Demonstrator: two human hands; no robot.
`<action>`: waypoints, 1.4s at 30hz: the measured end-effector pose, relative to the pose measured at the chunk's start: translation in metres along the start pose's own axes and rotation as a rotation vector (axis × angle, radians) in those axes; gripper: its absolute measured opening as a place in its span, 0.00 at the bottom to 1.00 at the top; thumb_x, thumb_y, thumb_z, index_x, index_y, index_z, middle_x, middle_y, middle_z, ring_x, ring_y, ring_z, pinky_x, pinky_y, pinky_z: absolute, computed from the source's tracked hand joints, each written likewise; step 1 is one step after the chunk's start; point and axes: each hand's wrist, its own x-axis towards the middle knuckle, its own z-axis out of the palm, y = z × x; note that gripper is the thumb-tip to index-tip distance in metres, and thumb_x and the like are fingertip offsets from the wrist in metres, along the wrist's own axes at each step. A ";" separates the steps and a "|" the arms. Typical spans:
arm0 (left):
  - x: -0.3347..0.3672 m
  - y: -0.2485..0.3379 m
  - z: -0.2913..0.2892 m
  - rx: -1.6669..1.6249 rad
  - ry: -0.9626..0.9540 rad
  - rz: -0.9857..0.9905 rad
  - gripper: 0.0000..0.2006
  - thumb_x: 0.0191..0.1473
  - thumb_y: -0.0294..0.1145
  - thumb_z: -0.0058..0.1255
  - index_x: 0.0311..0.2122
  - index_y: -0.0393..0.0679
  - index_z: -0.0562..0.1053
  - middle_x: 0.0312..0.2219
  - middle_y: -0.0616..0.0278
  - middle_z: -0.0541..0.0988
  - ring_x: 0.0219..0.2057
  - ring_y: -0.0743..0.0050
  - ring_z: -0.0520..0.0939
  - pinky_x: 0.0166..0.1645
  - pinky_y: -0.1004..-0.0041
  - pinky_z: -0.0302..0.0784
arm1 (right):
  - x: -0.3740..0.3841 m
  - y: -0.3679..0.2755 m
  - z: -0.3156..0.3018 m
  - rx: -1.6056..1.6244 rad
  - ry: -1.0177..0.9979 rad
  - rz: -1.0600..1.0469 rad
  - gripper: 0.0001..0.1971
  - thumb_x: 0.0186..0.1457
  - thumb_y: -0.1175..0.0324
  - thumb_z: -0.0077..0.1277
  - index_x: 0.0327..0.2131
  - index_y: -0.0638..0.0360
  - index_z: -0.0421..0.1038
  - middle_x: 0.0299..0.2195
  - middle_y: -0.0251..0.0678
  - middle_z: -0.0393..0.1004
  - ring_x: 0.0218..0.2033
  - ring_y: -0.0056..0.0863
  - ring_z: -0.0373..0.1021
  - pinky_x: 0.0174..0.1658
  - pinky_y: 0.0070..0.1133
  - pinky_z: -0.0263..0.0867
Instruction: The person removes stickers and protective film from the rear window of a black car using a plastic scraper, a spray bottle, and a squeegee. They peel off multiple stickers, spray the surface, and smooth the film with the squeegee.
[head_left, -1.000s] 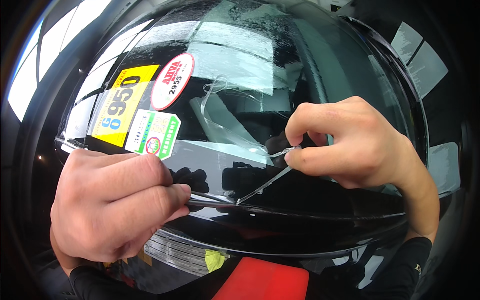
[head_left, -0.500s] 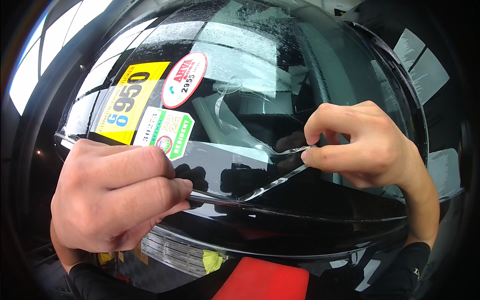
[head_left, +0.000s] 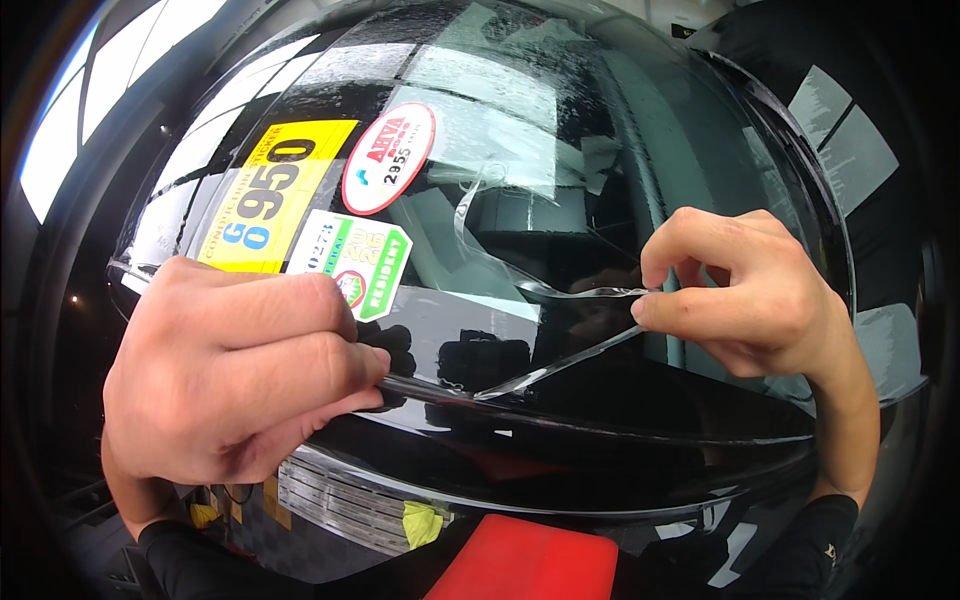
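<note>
I'm seeing a car windshield [head_left: 560,130] filling the head view, wet with droplets near the top. Going left to right: my left hand [head_left: 235,375] is sitting at lower left, curled into a loose fist, fingers clenched against the glass near its lower edge. Fingertips are pressing just where the clear film strip [head_left: 545,370] is starting; I cannot tell if they're pinching the strip end or only pressing beside it.

Just above that hand, three stickers are sitting on the glass: a yellow rectangular sticker [head_left: 275,195] furthest left, a white-and-green shield-shaped sticker [head_left: 350,262] just below and right of it, touching the knuckle line in view, and a red-rimmed white oval sticker [head_left: 390,157] up and right of the yellow one.

The thin transparent strip is running from the left fingertips rightward, rising diagonally, lifted off the glass. A second curl of it is looping up through the middle of the windshield and coming back down to the right.

My right hand [head_left: 750,300] is at right of centre, thumb and index finger pinching the strip's end, remaining fingers curled in. Dark sleeve cuff is showing at the right wrist.

At the bottom edge, a red flat object [head_left: 525,560] is lying below the windshield, a yellow-green cloth [head_left: 422,522] just left of it.
</note>
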 end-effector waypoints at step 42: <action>-0.036 -0.042 -0.016 -0.066 0.041 0.002 0.06 0.54 0.30 0.71 0.34 0.40 0.86 0.25 0.57 0.84 0.24 0.72 0.86 0.24 0.74 0.68 | -0.010 0.000 0.001 -0.041 0.052 0.217 0.15 0.40 0.87 0.64 0.33 0.57 0.82 0.34 0.36 0.76 0.24 0.23 0.71 0.25 0.21 0.62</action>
